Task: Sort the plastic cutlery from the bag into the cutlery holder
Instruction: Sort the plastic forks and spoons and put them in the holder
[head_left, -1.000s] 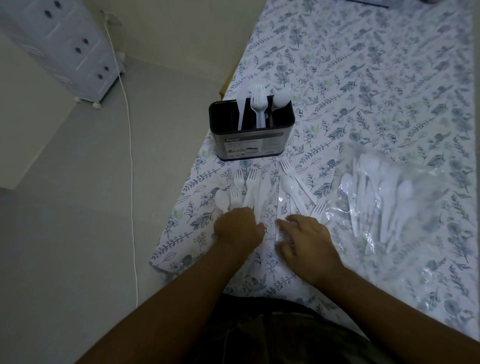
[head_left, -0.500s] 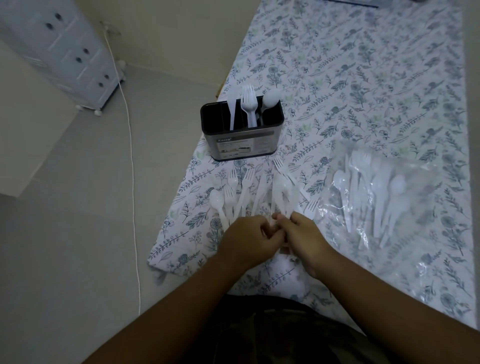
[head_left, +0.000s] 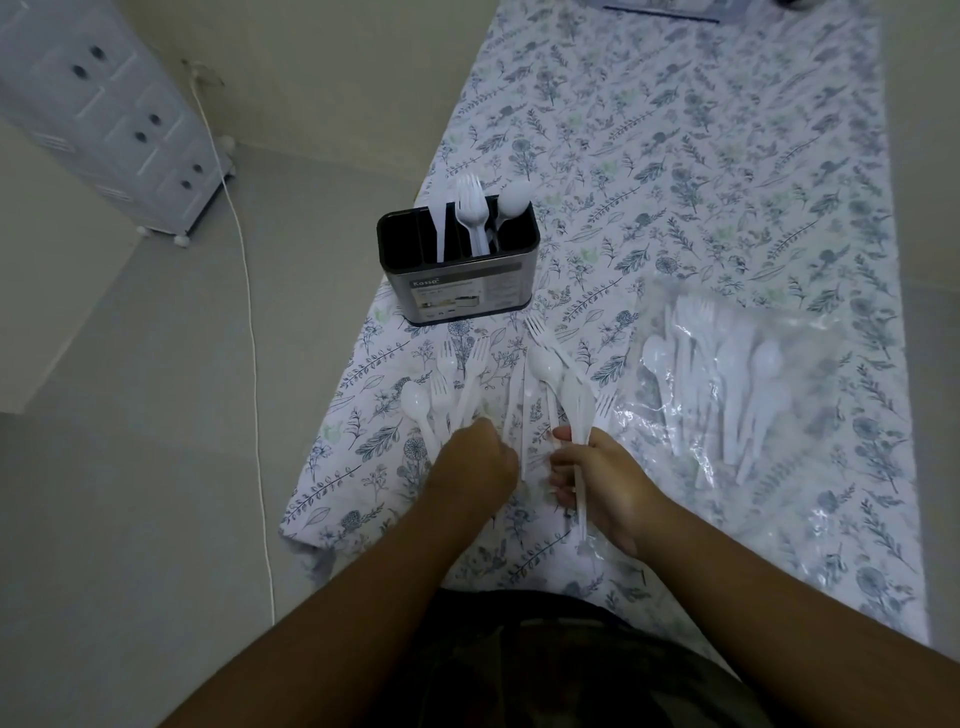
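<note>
A black cutlery holder (head_left: 460, 291) stands on the flowered tablecloth, with a white knife, forks and a spoon upright in separate slots. In front of it lies a loose spread of white plastic cutlery (head_left: 467, 384), forks and spoons fanned out. My left hand (head_left: 475, 467) rests on the handles of the left group, fingers curled. My right hand (head_left: 597, 478) grips a bunch of spoons (head_left: 563, 395) by their handles, bowls pointing away. The clear plastic bag (head_left: 727, 384) with more white cutlery lies to the right.
The table's left edge runs diagonally past the holder, with grey floor below. A white cable (head_left: 249, 322) trails across the floor from a white drawer unit (head_left: 109, 114) at the upper left. The cloth (head_left: 675, 156) stretches far behind the holder.
My hands came together over the handles, then parted. The right hand has gathered several spoons into its grip and lifted them slightly; the left stays on the left group.
</note>
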